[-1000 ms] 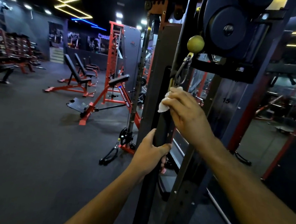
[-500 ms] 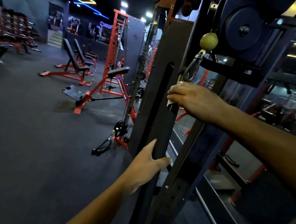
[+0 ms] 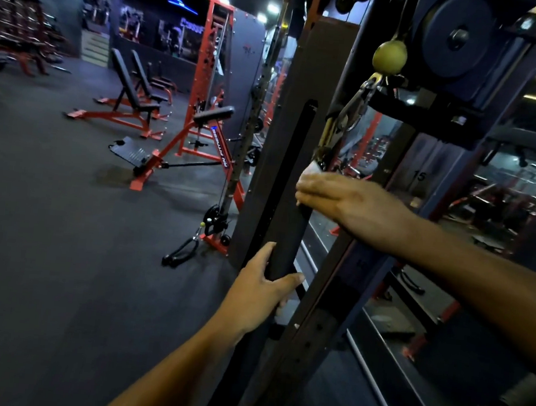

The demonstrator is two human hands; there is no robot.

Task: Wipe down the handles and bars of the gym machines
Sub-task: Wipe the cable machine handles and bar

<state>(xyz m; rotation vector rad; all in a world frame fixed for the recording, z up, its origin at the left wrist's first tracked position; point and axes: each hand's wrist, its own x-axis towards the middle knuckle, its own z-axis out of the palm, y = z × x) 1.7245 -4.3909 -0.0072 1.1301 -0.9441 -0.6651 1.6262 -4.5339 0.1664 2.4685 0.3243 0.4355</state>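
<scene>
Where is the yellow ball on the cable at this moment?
In the head view, the yellow ball hangs upper right of centre, just left of the dark round pulley housing. It is above the metal clip and the right hand.

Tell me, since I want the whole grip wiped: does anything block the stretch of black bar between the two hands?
Nothing visible does. The black bar runs bare between the right hand, which presses the white cloth on it, and the left hand gripping lower down.

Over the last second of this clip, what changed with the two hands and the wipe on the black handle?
The right hand slid the white wipe a little down the black handle and turned flatter across it. The left hand kept gripping the handle lower down. The yellow ball and clip above stayed hanging.
</scene>
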